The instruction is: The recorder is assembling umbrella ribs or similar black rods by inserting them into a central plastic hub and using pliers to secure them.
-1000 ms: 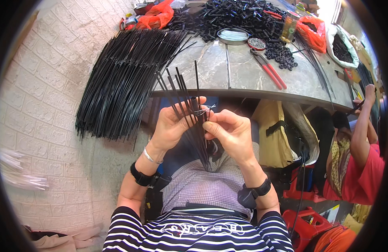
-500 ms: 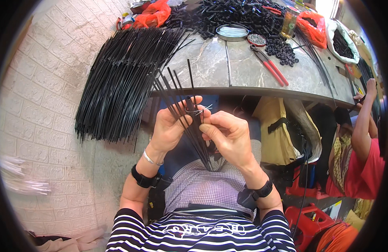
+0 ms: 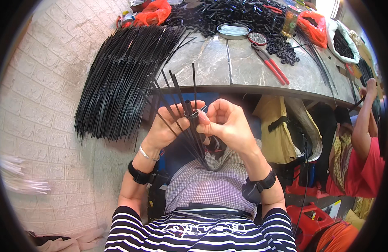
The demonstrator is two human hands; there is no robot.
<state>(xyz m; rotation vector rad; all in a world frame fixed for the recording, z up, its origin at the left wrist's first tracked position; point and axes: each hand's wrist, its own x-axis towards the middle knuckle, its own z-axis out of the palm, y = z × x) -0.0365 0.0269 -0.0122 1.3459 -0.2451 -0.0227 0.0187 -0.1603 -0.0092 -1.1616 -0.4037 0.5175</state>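
Note:
Above my lap, my left hand (image 3: 166, 128) is closed round several thin black rods (image 3: 160, 93) that fan out at the top and draw together toward my lap. Among them stands a thicker black tube (image 3: 187, 105), its hollow end up. A thin silvery wire (image 3: 197, 112) loops round near the tube's top, its ends pointing to the right. At those ends my right hand (image 3: 229, 130) is pinched, thumb against forefinger, close beside the tube. Its fingertips partly hide the wire.
A large stack of black rods (image 3: 118, 84) overhangs the table (image 3: 206, 59) at left. Red-handled pliers (image 3: 271, 67), a round dish of thin pale pins (image 3: 232, 30) and a heap of small black parts (image 3: 284, 52) lie on it. A co-worker's arm (image 3: 364, 113) is at far right.
The wire ends, spread out before, now sit closer to the tube between my right fingers. The rods have spread more to the left, and both hands have shifted slightly.

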